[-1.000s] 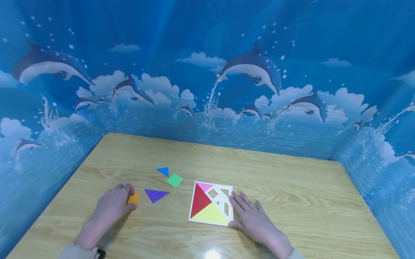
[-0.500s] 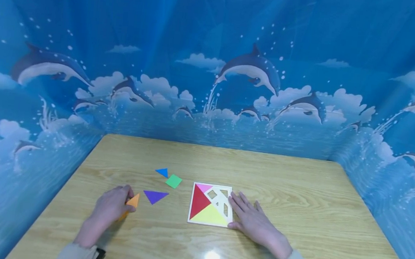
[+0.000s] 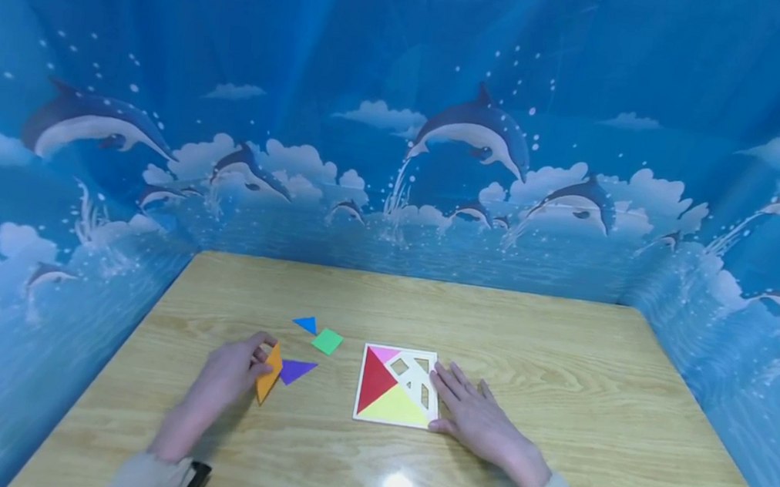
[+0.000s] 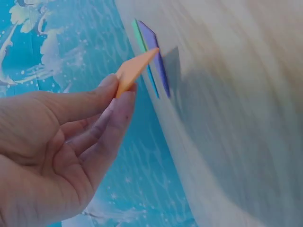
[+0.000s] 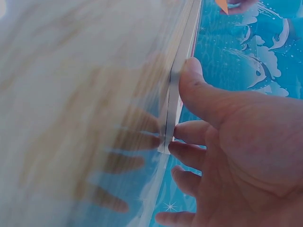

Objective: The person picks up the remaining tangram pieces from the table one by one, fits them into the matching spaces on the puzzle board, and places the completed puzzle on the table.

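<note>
Between thumb and fingers my left hand pinches an orange parallelogram tangram piece, tilted up on edge above the table. In the left wrist view the orange piece sticks out past the fingertips. Just right of it lies a purple triangle, partly covered in the head view. My right hand rests with straight, spread fingers on the right edge of a white square tangram tray. In the tray lie a red triangle, a yellow triangle and a pink triangle; cut-out holes show at its upper right.
A green square and a small blue triangle lie on the wooden table behind the purple one. A blue dolphin-print curtain stands around the table's back and sides.
My left hand has lifted the orange parallelogram, tilted it upright and carried it right, towards the purple triangle. The right hand and the tray have stayed in place.
</note>
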The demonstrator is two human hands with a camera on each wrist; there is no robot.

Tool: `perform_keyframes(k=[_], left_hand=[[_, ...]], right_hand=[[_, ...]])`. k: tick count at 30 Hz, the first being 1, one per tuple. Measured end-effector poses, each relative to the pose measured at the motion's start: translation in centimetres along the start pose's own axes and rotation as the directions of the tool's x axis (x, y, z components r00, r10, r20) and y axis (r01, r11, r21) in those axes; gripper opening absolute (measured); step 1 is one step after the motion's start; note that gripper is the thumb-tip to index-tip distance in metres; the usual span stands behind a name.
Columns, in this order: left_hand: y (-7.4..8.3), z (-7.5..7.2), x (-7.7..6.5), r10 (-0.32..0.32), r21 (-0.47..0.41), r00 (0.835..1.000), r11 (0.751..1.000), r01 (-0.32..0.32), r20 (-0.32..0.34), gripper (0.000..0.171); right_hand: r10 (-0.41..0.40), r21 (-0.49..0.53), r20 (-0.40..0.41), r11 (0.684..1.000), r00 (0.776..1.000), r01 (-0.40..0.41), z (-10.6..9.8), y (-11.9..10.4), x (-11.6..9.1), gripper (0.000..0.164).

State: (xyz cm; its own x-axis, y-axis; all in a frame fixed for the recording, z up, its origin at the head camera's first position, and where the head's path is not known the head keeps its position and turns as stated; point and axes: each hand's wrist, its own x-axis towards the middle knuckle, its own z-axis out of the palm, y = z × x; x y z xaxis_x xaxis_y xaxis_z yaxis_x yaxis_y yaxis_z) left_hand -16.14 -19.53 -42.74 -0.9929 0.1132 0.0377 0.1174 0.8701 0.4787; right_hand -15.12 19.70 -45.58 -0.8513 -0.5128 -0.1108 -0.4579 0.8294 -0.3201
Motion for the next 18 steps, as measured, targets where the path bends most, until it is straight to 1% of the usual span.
perform_keyframes(k=[2, 5, 8, 12, 16, 18], left_hand=[[0.6, 0.1, 0.2, 0.007, -0.028, 1.000, 1.000, -0.007, -0.006, 0.042], [1.3, 0.3, 0.6, 0.003, -0.047, 1.000, 0.999, -0.004, -0.027, 0.048], [2.0, 0.5, 1.1, 0.001, -0.066, 0.999, 0.998, -0.003, -0.037, 0.048], [3.0, 1.0, 1.7, 0.017, -0.109, 1.000, 0.994, -0.019, -0.017, 0.047], [3.8, 1.4, 2.1, 0.045, -0.142, 0.998, 0.989, -0.050, -0.035, 0.045], [4.2, 1.7, 2.4, 0.047, -0.148, 0.998, 0.987, -0.054, -0.049, 0.043]], right_hand=[[-0.001, 0.002, 0.001, 1.000, 1.000, 0.001, 0.0, 0.0, 0.0, 0.078], [-0.005, 0.005, 0.000, 1.000, 1.000, 0.005, 0.0, 0.0, -0.1, 0.078], [-0.007, 0.004, -0.003, 1.000, 1.000, 0.007, 0.0, 0.0, -0.1, 0.077], [-0.008, 0.007, -0.007, 1.000, 1.000, 0.008, 0.0, 0.1, -0.1, 0.077], [-0.012, 0.011, -0.009, 1.000, 1.000, 0.012, 0.0, 0.0, -0.1, 0.077], [-0.013, 0.015, -0.008, 1.000, 1.000, 0.013, 0.0, 0.1, -0.1, 0.077]])
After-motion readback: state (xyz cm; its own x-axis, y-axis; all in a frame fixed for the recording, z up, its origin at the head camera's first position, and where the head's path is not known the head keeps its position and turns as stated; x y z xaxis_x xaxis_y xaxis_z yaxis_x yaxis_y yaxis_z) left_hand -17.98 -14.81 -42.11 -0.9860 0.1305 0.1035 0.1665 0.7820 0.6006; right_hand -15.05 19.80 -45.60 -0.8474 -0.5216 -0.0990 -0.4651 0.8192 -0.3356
